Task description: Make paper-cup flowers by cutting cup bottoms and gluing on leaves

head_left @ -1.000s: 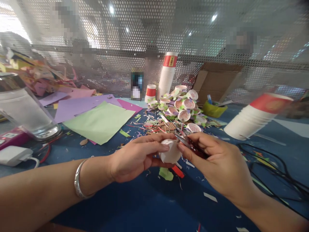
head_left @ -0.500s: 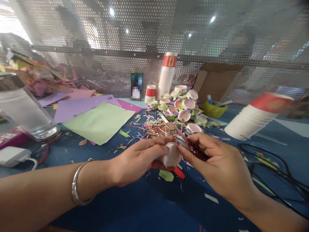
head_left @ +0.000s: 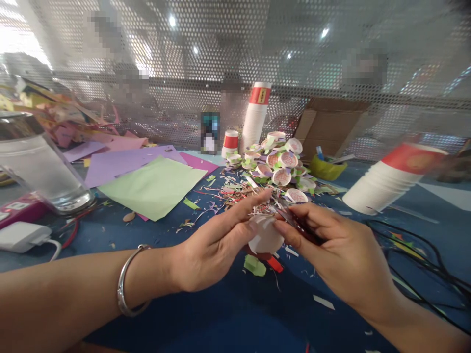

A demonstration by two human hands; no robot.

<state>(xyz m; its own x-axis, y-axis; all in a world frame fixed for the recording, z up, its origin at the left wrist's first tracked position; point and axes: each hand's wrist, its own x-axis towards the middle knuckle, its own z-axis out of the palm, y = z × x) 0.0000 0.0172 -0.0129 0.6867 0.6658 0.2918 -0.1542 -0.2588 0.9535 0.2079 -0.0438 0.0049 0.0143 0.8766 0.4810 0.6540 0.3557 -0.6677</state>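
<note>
Between the thumb and fingers of my left hand (head_left: 211, 250) is a small white cut-down paper cup (head_left: 268, 238), its round pale face turned toward me. The left index finger stretches out above it. My right hand (head_left: 338, 252) is closed round dark red-handled scissors (head_left: 302, 228), and its thumb tip touches the cup's right edge. The scissor blades lie beyond the cup, partly blurred. Just past my hands rises a heap of cut cup bottoms (head_left: 281, 177) with green and purple paper bits. Thin paper scraps (head_left: 237, 192) are strewn in front of that heap.
A tall stack of paper cups (head_left: 254, 117) stands at the back, and another stack (head_left: 382, 181) leans at right. Coloured paper sheets (head_left: 154, 186) lie left, near a water-filled glass (head_left: 55, 171). Black cables (head_left: 415, 260) curl at right. A perforated screen (head_left: 206, 59) closes the back.
My left index finger has lifted and straightened away from the cup. The cup has shifted slightly right and tilted, showing more of its round face. The scissors remain in my right hand.
</note>
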